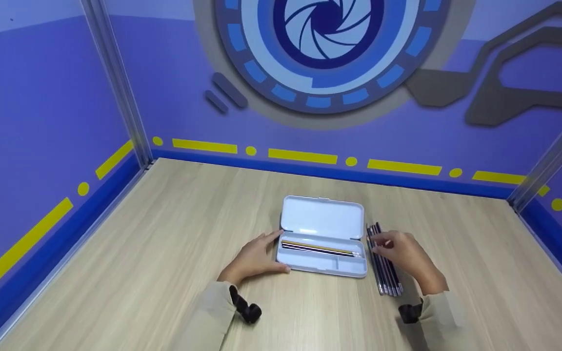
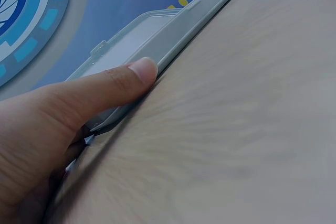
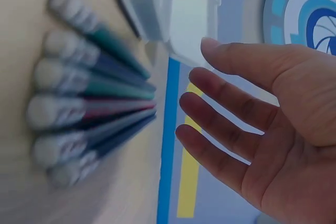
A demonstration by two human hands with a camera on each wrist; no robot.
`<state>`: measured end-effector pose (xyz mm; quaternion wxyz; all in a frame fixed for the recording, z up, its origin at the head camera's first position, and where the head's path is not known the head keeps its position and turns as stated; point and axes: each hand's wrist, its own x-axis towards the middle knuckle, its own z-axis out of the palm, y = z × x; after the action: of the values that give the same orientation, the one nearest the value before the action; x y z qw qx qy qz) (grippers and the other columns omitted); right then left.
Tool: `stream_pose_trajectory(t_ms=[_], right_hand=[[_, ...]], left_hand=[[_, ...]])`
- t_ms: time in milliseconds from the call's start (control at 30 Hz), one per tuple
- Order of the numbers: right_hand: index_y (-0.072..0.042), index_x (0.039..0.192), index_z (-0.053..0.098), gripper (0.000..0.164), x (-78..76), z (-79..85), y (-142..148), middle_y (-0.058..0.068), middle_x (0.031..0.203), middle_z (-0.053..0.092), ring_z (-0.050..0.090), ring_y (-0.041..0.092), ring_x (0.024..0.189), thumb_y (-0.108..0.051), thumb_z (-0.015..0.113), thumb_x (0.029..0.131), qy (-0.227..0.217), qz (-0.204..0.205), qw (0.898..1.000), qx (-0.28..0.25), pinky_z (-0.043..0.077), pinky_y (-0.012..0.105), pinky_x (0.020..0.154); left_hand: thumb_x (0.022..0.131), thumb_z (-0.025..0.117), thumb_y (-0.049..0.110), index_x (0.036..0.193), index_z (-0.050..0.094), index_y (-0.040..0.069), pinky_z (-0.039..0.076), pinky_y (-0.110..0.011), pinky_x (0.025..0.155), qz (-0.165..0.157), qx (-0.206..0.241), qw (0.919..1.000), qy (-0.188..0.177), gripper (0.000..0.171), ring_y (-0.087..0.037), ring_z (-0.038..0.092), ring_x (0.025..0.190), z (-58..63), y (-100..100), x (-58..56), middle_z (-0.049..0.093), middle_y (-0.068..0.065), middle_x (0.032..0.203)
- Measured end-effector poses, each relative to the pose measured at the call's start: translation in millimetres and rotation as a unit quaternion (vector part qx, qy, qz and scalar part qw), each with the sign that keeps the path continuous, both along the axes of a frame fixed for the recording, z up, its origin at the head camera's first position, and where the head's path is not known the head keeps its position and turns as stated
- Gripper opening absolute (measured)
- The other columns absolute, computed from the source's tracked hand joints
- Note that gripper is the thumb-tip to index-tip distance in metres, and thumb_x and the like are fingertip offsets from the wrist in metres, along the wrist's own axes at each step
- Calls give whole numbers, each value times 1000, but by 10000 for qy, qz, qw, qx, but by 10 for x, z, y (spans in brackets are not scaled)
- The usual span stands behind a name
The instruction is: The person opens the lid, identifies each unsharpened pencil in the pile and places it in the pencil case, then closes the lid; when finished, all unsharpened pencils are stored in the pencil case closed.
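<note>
A white pencil case (image 1: 305, 263) lies on the table with its lid (image 1: 322, 218) folded back. Inside its long compartment are a few pencils (image 1: 317, 248), one of them yellow. My left hand (image 1: 255, 258) grips the case's left end, the thumb (image 2: 123, 85) against the front wall and the other fingers at the side. To the right of the case lies a row of several dark pencils (image 1: 387, 275), their white eraser ends toward me. Just above their far part hovers my right hand (image 1: 404, 252); in the right wrist view its fingers (image 3: 226, 108) are spread and hold nothing.
The case's near part has a divider (image 1: 338, 263) between two smaller compartments. A wooden tabletop (image 1: 164, 234) spreads around, bounded by a blue back wall (image 1: 173, 97) and side walls with metal corner posts (image 1: 120, 83). Each wrist wears a black strap device (image 1: 249, 312).
</note>
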<state>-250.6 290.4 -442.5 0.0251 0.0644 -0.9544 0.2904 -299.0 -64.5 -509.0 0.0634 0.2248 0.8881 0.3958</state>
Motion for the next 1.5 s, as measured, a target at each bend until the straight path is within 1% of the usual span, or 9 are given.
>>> stream_pose_trajectory(t_ms=[133, 300, 400, 600, 833, 1000, 1233, 1367, 1500], right_hand=[[3, 119, 65, 32, 45, -31, 109, 19, 110, 68, 64, 25, 93, -5, 66, 87, -278, -196, 9993, -129, 57, 40, 77], [4, 126, 60, 40, 112, -49, 214, 22, 112, 65, 63, 28, 97, -9, 65, 89, -721, -458, 9962, -176, 56, 43, 80], [3, 128, 58, 43, 136, -68, 263, 21, 112, 65, 63, 27, 97, -12, 65, 89, -1006, -566, 9932, -158, 55, 44, 82], [7, 127, 56, 48, 129, -108, 326, 20, 107, 66, 64, 24, 93, -16, 69, 87, -1343, -470, 9897, -153, 55, 44, 81], [11, 124, 57, 51, 123, -111, 345, 16, 97, 67, 62, 19, 81, -18, 72, 84, -1396, -363, 9894, -193, 54, 36, 69], [9, 122, 60, 48, 103, -84, 355, 14, 94, 67, 60, 19, 78, -18, 73, 84, -1473, -331, 9885, -93, 53, 35, 68], [8, 121, 60, 43, 117, -110, 375, 12, 89, 66, 58, 18, 75, -8, 70, 83, -1362, -265, 9902, -167, 50, 33, 66], [9, 121, 60, 42, 120, -119, 391, 12, 89, 66, 59, 18, 74, -5, 69, 83, -1343, -269, 9903, -222, 51, 34, 65], [11, 121, 59, 42, 133, -132, 406, 16, 91, 67, 62, 20, 77, -4, 69, 83, -1401, -327, 9894, -208, 54, 37, 69]], left_hand=[[63, 86, 48, 149, 38, 17, 30, -58, 111, -4, 45, 10000, -5, 103, -46, 30, 139, -2, 5, 8, 39, -22, 149], [63, 86, 48, 149, 38, 16, 30, -58, 112, -25, 71, 10000, 29, 103, -47, 30, 139, 1, 6, 6, 39, -23, 149], [63, 86, 48, 148, 38, 15, 29, -58, 112, -29, 75, 10000, 58, 103, -47, 30, 139, 2, 6, 8, 40, -22, 148], [64, 85, 50, 149, 38, 16, 30, -58, 112, -29, 53, 10000, 66, 103, -46, 30, 139, -12, -5, 6, 40, -22, 149], [64, 85, 50, 148, 39, 15, 32, -57, 111, -82, 84, 9999, 127, 102, -46, 34, 138, -30, -10, -1, 42, -21, 148], [64, 86, 49, 148, 39, 17, 30, -58, 112, -55, 68, 10000, 42, 102, -47, 31, 139, -17, 1, -6, 40, -22, 149], [63, 86, 49, 149, 38, 19, 29, -57, 113, 4, 78, 10000, -52, 102, -45, 31, 139, 4, -8, -2, 38, -22, 149], [63, 86, 48, 149, 39, 19, 29, -58, 113, 31, 72, 10000, -52, 102, -46, 30, 139, 9, -10, -3, 38, -23, 149], [63, 86, 48, 149, 38, 18, 28, -58, 113, 1, 71, 9999, -85, 103, -46, 31, 139, -7, 6, 18, 38, -24, 149]])
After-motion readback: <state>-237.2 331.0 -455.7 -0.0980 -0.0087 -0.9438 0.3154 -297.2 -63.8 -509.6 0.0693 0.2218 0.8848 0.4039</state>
